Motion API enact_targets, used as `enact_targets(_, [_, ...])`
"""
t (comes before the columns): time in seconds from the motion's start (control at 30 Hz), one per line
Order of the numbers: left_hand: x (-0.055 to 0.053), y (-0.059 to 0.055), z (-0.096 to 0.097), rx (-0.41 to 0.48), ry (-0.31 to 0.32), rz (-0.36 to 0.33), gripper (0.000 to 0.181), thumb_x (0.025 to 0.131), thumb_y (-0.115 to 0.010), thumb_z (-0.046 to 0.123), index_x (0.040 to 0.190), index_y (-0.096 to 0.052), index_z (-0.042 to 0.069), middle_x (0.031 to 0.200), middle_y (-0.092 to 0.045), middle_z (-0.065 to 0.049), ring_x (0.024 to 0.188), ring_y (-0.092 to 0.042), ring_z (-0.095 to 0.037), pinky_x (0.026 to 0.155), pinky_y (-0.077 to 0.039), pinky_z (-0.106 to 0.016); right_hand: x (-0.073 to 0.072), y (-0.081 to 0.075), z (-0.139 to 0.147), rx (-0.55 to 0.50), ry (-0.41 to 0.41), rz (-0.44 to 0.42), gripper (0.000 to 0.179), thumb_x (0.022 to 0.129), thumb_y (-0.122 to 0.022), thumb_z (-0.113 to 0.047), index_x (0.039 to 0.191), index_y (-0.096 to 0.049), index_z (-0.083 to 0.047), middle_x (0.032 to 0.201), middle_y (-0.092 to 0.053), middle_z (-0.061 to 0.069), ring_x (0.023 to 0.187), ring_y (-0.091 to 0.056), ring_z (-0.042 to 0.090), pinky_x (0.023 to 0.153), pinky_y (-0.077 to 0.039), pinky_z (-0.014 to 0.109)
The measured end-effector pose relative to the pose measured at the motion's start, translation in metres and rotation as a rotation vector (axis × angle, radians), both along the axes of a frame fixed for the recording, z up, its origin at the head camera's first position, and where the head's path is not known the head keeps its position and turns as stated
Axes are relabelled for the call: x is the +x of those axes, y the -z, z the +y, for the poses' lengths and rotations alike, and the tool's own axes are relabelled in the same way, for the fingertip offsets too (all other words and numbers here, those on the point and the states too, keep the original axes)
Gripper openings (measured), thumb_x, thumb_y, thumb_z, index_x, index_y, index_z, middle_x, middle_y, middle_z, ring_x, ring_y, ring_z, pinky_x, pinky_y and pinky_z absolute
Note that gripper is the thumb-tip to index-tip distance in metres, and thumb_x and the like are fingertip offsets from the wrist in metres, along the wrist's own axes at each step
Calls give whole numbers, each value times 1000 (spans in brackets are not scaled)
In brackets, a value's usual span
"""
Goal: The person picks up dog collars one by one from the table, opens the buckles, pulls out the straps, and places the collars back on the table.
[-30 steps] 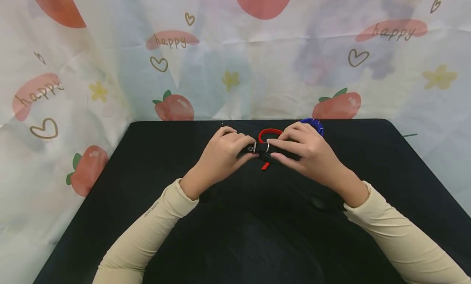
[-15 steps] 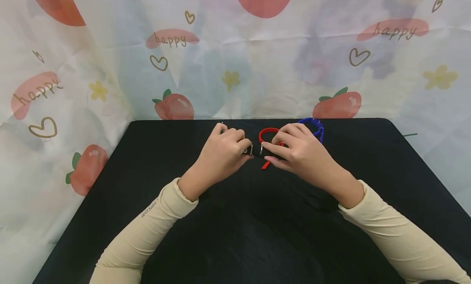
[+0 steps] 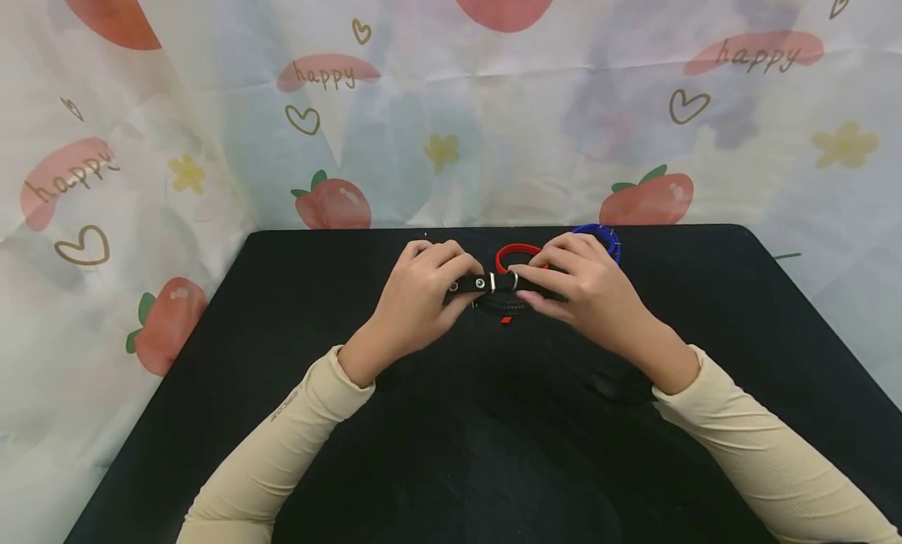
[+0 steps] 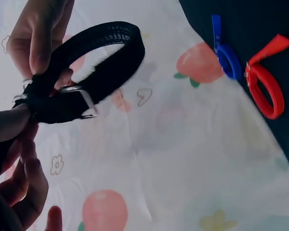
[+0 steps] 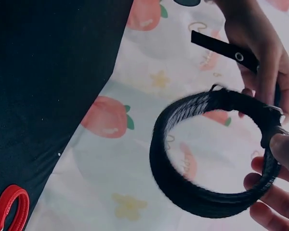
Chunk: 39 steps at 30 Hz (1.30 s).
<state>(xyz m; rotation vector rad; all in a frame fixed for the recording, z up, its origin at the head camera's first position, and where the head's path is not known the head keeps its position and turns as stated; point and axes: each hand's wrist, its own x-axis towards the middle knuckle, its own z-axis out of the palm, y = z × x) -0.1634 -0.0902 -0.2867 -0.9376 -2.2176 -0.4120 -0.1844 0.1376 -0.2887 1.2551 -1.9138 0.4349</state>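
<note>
Fingers and thumb of the left hand (image 3: 421,295) pinch the black strap (image 3: 503,282) just to one side of its metal buckle (image 3: 492,282). On the other side, by a second metal loop (image 3: 515,280), the index finger and thumb of the right hand (image 3: 590,290) pinch it too. Gripped from both sides like this, the short stretch between seems to be held steady and in plain sight. The strap is between the hands, apparently raised above the table near its far edge.

Its loose end (image 5: 216,47) sticks out past the left fingers with an eyelet (image 5: 239,57) showing, so it looks to be threaded through the buckle; that would explain why the left hand sits there. The rest curves round into an open ring in the right wrist view, likely keeping that shape because the material is stiff.

Beyond it, a red strap (image 3: 517,248) lies curled on the table, partly hidden by the right hand and the black strap. A blue strap (image 3: 607,235), also curled, lies behind the right hand. Both are near the far edge, perhaps to leave room for the hands. Under everything is the black table (image 3: 486,442), and behind hangs a fruit-printed cloth (image 3: 521,121)
</note>
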Motion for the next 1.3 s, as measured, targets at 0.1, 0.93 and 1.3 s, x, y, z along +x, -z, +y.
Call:
enact_targets(0.1, [0, 0, 3, 37, 7, -18, 6, 83, -69, 17, 85, -65, 13, 81, -60, 3, 72, -54, -12, 86, -42, -37, 0, 0, -1, -12, -7, -5, 43, 97, -46, -36, 92, -73, -2, 78, -63, 9, 82, -55, 30, 76, -45, 47])
enact_targets(0.93, [-7, 6, 8, -132, -104, 76, 9, 79, -64, 14, 86, -59, 12, 77, -60, 2, 73, -56, -15, 92, -43, -41, 0, 3, -4, -83, 7, 4, 42, 94, -51, -39, 91, -74, -4, 78, -66, 10, 82, -56, 30, 80, -42, 48])
enact_targets(1.3, [-5, 0, 12, -39, -59, 88, 25, 76, -77, 33, 91, -67, 15, 76, -66, 5, 70, -56, -11, 94, -43, -37, 0, 2, -5, -138, -23, -11, 39, 92, -55, -37, 92, -73, -3, 77, -66, 11, 82, -56, 30, 79, -41, 48])
